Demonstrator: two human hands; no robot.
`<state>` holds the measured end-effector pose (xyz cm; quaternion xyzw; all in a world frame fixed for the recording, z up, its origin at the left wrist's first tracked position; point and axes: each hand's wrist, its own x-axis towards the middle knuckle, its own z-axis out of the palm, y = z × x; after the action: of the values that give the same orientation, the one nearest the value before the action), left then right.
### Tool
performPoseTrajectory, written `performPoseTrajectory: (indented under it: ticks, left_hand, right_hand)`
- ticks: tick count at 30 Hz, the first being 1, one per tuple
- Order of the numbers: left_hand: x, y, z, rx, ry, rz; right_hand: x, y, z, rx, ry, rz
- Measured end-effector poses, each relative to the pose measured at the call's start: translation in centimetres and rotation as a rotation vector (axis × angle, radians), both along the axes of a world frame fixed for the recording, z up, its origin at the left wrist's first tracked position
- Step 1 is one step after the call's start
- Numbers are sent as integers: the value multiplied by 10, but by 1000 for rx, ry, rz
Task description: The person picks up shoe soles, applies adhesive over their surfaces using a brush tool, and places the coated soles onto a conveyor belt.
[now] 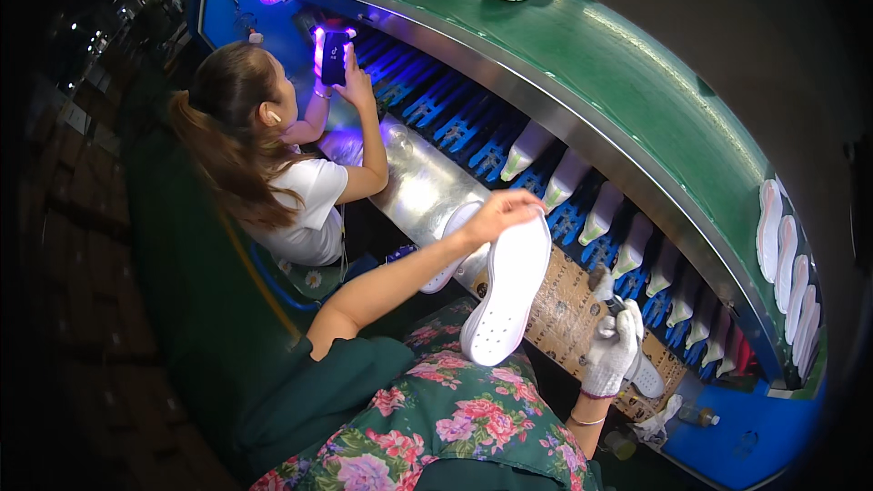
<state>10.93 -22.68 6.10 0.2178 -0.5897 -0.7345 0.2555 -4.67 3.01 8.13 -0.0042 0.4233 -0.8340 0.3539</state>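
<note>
My bare left hand [506, 214] pinches the upper end of a white shoe sole [511, 286]. The sole hangs upright over my lap, its broad face toward me and small holes dotting its lower end. Partly behind it, another white sole [440, 275] rests on the metal work surface. In a white knit glove, my right hand [615, 345] is closed round the dark handle of a brush [601, 284], its greyish bristles pointing up and away. Beside the glove lies a further pale sole [647, 376], partly covered by the hand.
Racks with blue holders [455, 127] and several white soles [600, 213] run ahead, below a green conveyor [618, 64] carrying more soles. Printed brown paper [564, 314] covers part of the bench. A co-worker [300, 191] sits at left with a phone [336, 58]. A bottle [698, 415] lies right.
</note>
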Motion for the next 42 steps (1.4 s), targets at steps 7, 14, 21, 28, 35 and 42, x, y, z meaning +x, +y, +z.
performPoseTrajectory:
  ticks: [7,14,21,28,35,42]
  left_hand:
    - [-9,80,-76,876,32,-314]
    - [21,140,-54,1217,255,-665]
    - [-17,139,-27,1212,305,-415]
    - [-35,149,17,1315,418,-287]
    - [-43,180,1,1046,261,-276]
    - [-42,189,-11,905,131,-284]
  right_hand:
    - [22,-12,14,85,110,177]
    - [21,1,22,181,296,230]
    - [12,8,27,183,619,257]
    - [-1,-1,55,282,1211,84]
    - [-12,8,55,331,1611,-72]
    - [20,27,55,299,1381,139]
